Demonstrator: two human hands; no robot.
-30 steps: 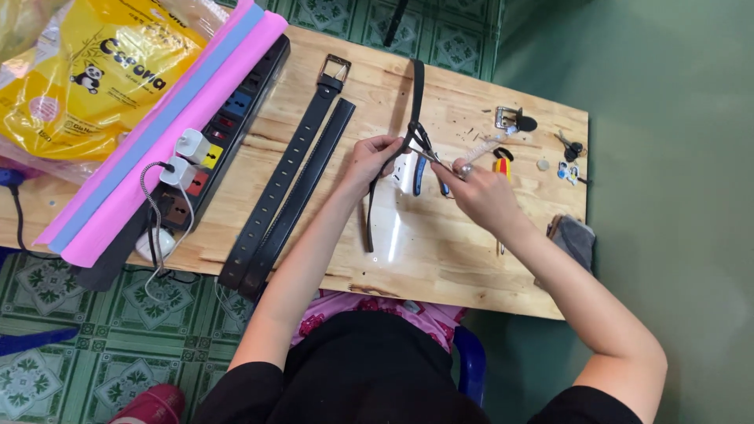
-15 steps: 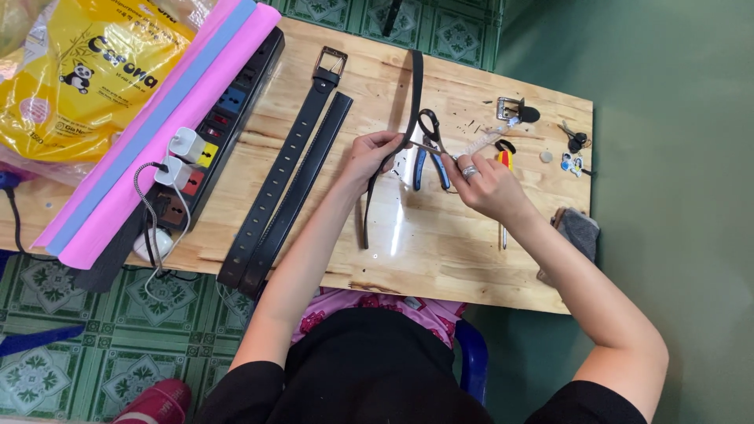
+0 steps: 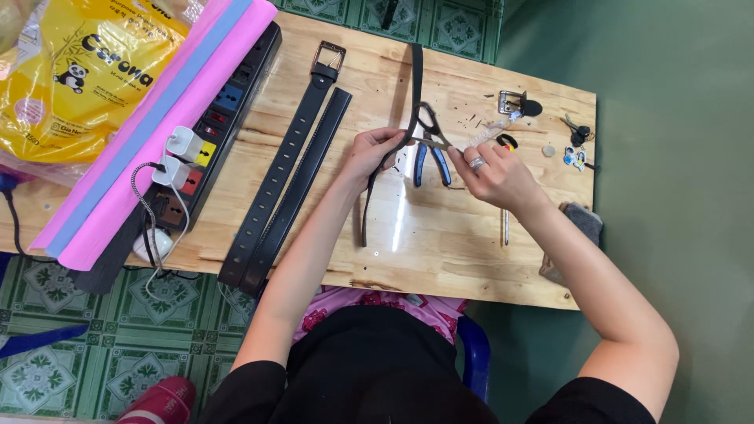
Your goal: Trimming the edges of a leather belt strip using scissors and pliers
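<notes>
My left hand [image 3: 375, 151] is closed on a narrow black belt strap [image 3: 415, 74], which runs from the table's far edge down through my fingers, its loose end hanging to the front [image 3: 365, 228]. Just to the right, my right hand [image 3: 491, 174], a ring on one finger, grips a dark scissors-like tool [image 3: 430, 126]. The tool's looped end rests against the strap. Which end of the tool my fingers hold is unclear. Both hands hover over the middle of the wooden table [image 3: 440, 259].
Blue-handled pliers [image 3: 430, 165] lie under the tool. Two black belts [image 3: 287, 184] stretch out left of my hands, beside a power strip [image 3: 228, 110] with plugged chargers, pink and blue rolls [image 3: 149, 133] and a yellow bag [image 3: 75, 74]. A metal buckle [image 3: 514, 102], keys [image 3: 577, 133] and a grey object [image 3: 585, 224] sit right.
My hands stay together on the strap and the tool. The tool's looped end has lifted slightly toward the strap. The belts and the other things lie as before.
</notes>
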